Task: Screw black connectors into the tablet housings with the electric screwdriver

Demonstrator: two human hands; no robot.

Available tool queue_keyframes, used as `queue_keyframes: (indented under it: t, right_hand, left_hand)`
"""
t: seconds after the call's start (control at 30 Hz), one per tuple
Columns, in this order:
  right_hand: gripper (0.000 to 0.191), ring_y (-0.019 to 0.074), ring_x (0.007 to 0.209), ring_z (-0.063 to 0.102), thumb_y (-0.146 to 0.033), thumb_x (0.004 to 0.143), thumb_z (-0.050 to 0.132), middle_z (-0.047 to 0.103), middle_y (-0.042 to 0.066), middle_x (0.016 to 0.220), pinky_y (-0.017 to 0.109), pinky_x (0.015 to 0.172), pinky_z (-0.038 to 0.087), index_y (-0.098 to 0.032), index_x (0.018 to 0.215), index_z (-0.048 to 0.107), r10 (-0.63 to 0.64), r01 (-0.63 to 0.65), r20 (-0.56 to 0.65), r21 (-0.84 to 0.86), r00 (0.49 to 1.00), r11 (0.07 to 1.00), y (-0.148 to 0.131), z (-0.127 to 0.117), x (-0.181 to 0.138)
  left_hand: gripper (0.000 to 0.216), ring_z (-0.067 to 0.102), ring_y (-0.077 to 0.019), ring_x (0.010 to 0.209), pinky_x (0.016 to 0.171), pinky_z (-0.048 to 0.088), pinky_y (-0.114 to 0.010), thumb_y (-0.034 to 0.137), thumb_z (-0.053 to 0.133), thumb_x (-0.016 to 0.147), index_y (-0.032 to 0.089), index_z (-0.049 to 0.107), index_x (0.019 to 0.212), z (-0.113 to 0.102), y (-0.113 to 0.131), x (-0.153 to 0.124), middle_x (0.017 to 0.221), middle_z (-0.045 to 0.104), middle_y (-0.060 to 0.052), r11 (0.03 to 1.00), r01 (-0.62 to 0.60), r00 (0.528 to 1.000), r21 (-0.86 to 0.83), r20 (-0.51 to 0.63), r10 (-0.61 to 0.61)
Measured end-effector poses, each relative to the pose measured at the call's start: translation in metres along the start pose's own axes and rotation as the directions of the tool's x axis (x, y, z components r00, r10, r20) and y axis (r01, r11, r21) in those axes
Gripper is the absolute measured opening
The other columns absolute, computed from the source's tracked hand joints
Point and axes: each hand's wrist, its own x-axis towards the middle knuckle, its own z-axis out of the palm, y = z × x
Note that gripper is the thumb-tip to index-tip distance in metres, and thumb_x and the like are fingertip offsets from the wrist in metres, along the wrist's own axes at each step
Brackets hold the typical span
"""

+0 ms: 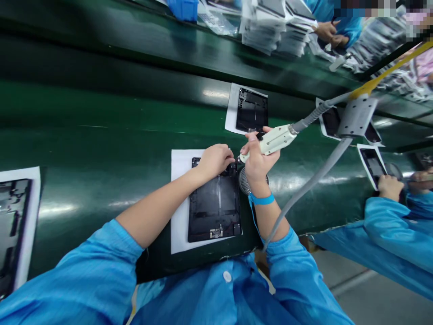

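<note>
A black tablet back shell (214,203) lies on a white sheet (179,203) on the green conveyor belt (101,149) right in front of me. My left hand (214,159) rests curled on the shell's far edge, fingers pressed together on something I cannot make out. My right hand (257,158) grips a cream electric screwdriver (275,140), its tip pointing down-left at the shell's far right corner beside my left fingers. A grey cable (304,189) runs from the tool. A round metal mesh dish (243,180) sits under my right wrist.
More black shells on white sheets lie on the belt: one beyond mine (250,110), one at the left edge (15,225), others to the right (372,164). A co-worker's hand (389,186) in a blue sleeve works at right. Stacks of parts (270,27) line the far side.
</note>
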Motion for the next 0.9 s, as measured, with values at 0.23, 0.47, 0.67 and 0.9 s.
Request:
queue_keyframes:
  t: [0.23, 0.47, 0.67, 0.9]
  right_hand:
    - [0.047, 0.0081, 0.052, 0.058, -0.059, 0.102, 0.075, 0.075, -0.001, 0.099, 0.029, 0.053, 0.056, -0.03, 0.132, 0.056, -0.013, 0.014, 0.048, -0.026, 0.999, 1.0, 0.019, -0.001, -0.006]
    - [0.049, 0.0081, 0.05, 0.059, -0.062, 0.1, 0.08, 0.077, -0.002, 0.093, 0.029, 0.053, 0.058, -0.028, 0.128, 0.059, 0.006, -0.007, 0.054, 0.012, 0.999, 1.0, 0.02, 0.0, -0.008]
    - [0.05, 0.009, 0.051, 0.06, -0.059, 0.095, 0.085, 0.077, -0.002, 0.09, 0.029, 0.055, 0.059, -0.027, 0.127, 0.064, 0.086, -0.087, 0.045, 0.029, 0.995, 0.996, 0.02, 0.005, -0.01]
    - [0.048, 0.0152, 0.077, 0.075, -0.066, 0.086, 0.094, 0.08, 0.001, 0.09, 0.03, 0.076, 0.068, -0.025, 0.102, 0.075, 0.141, -0.143, 0.075, 0.021, 0.987, 0.99, 0.032, 0.016, -0.018]
  left_hand:
    - [0.018, 0.074, -0.0305, 0.103, 0.079, 0.048, -0.04, 0.016, 0.072, 0.103, 0.02, 0.089, 0.1, 0.0, 0.002, -0.001, 0.095, 0.077, -0.011, 1.0, -0.017, 1.0, 0.004, -0.007, 0.017]
    - [0.017, 0.074, -0.0321, 0.102, 0.079, 0.046, -0.041, 0.014, 0.071, 0.103, 0.018, 0.086, 0.096, -0.005, 0.007, -0.001, 0.095, 0.076, -0.012, 1.0, 0.003, 1.0, 0.009, 0.024, -0.003]
    - [0.018, 0.074, -0.032, 0.1, 0.08, 0.048, -0.039, 0.013, 0.068, 0.101, 0.018, 0.082, 0.091, -0.005, 0.005, 0.0, 0.095, 0.077, -0.013, 1.0, 0.006, 1.0, 0.024, 0.014, -0.006]
    - [0.025, 0.079, -0.0366, 0.115, 0.088, 0.056, -0.037, 0.02, 0.059, 0.099, 0.018, 0.083, 0.108, -0.009, -0.003, 0.002, 0.119, 0.085, -0.016, 0.996, 0.052, 0.997, 0.072, 0.047, -0.055]
